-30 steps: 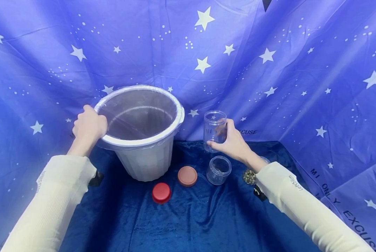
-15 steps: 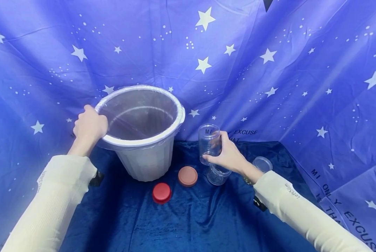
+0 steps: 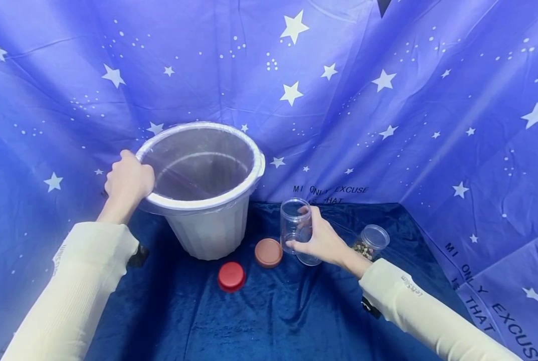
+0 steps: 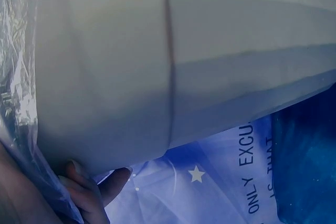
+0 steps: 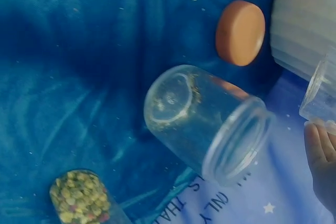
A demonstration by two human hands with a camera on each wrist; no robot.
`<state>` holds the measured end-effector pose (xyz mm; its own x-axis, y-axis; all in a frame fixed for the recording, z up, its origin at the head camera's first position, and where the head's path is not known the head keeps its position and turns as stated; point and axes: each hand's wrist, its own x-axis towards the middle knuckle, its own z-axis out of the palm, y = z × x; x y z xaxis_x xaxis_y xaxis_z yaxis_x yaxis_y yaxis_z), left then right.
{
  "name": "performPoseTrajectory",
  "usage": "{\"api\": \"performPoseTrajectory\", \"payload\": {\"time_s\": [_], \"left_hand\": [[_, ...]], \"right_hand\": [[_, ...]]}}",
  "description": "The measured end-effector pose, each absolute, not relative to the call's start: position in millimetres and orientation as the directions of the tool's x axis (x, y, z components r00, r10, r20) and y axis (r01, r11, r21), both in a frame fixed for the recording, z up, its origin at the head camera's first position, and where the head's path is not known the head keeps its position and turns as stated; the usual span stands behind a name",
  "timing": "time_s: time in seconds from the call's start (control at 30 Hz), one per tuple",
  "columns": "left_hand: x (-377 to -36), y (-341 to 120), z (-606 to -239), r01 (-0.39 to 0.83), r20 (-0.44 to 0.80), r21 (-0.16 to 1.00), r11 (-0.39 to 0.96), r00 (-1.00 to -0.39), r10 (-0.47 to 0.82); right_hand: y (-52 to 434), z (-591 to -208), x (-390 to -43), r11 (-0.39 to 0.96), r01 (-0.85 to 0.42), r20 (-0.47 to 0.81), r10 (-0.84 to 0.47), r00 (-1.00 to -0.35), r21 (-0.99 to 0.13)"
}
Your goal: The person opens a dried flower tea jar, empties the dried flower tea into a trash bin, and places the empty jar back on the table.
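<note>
My left hand (image 3: pixel 130 175) grips the rim of a white bucket (image 3: pixel 210 230) at its left side. A clear plastic bag (image 4: pixel 21 51) lines the bucket and folds over the rim; in the left wrist view, fingers (image 4: pixel 86 195) curl beneath it. Held upright in my right hand (image 3: pixel 325 238) is a clear jar (image 3: pixel 290 225) without a lid, thumb on the near side. Only part of that jar shows at the right edge of the right wrist view. A shorter clear jar (image 5: pixel 194 114) stands on the cloth, partly hidden behind the right hand in the head view.
A red lid (image 3: pixel 231 276) and a brownish-orange lid (image 3: pixel 269 252) lie in front of the bucket. To the right, beside the right forearm, stands a clear jar (image 3: pixel 376 235) with small dried buds inside. Blue velvet cloth (image 3: pixel 269 321) covers the surface; starry curtains surround it.
My right hand has lowered the clear jar and moved it slightly left, now overlapping the shorter jar. The jar of dried buds shows more fully. My left hand stays on the bucket rim.
</note>
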<state>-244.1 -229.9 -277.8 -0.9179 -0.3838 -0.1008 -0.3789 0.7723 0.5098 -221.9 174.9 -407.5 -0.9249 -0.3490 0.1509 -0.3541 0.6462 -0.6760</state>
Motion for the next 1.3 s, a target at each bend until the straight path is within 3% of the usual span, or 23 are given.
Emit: {"api": "performPoseTrajectory", "payload": {"time_s": [1.3], "left_hand": [[-244.6, -230.3, -279.4, -0.384, -0.102, 0.515, 0.766, -0.915, -0.39]], "right_hand": [[167.2, -480.4, -204.3, 0.693, -0.438, 0.155, -0.433, -0.888, -0.573]]}}
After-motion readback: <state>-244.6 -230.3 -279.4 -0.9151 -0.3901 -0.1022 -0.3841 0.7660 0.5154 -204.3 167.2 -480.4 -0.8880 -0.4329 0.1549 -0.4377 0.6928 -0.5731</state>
